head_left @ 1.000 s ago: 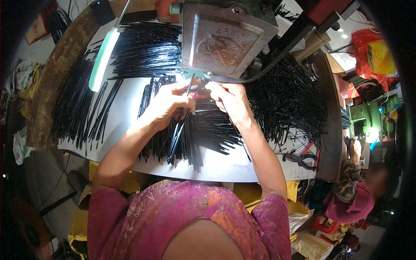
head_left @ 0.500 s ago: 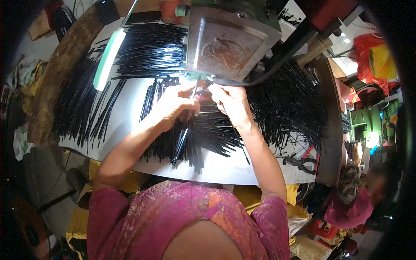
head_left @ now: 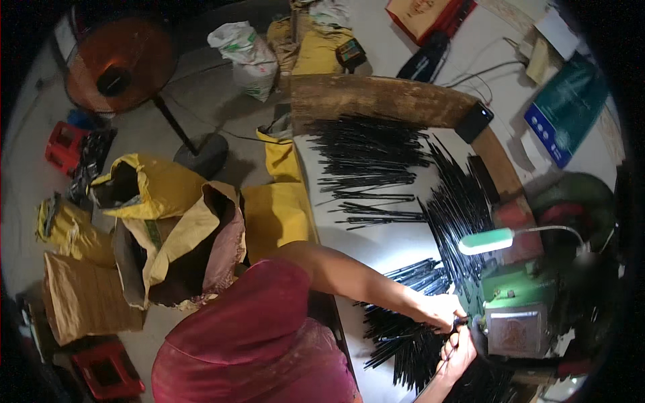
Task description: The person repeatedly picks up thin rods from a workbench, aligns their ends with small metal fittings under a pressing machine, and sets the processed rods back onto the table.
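At the green machine on the right, both my hands come together with closed fingers. My left hand pinches at a thin black rod, of which only a short dark part shows. Just nearer to me, my right hand is curled closed against the same spot; its grip on the rod is partly hidden. Shiny black rods lie in a heap beneath and beside my wrists. Another bundle of black rods reaches toward the machine.
A lamp with a bendable neck lights the work. More black rods lie on the white tabletop inside a wooden rim. A phone rests by that rim. Yellow sacks and a standing fan are at the left.
The view has swung left, bringing the floor, sacks and fan into sight and the machine to the right. My hands stay together beside the machine, now closer to each other.
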Demonstrator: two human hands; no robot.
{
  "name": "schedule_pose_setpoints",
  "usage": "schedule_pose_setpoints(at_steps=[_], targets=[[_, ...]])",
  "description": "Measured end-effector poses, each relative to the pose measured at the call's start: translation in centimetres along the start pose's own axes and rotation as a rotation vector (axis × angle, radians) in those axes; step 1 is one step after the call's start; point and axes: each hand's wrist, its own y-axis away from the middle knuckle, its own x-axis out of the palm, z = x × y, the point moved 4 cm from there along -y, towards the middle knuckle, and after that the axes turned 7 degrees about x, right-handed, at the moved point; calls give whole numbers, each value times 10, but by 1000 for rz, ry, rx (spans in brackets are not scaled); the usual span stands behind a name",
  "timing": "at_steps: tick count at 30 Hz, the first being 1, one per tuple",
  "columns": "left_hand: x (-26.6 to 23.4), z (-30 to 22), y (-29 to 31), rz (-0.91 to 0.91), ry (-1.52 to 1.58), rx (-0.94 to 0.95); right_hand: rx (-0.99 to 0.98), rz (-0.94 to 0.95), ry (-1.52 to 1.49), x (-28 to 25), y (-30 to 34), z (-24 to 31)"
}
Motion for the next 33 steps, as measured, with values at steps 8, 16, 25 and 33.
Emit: schedule_pose_setpoints(at_steps=[8, 16, 25, 33], targets=[[-19, 2, 8, -77, 62, -83, -23, 126, -139, 5, -2, -4], [-9, 38, -12, -67, 33, 155, -6, 126, -139, 13, -1, -4], [-4, 19, 0, -79, 147, 124, -92, 10, -12, 25, 2, 0], [2, 5, 9, -59, 109, 48, -70, -28, 33, 26, 2, 0]])
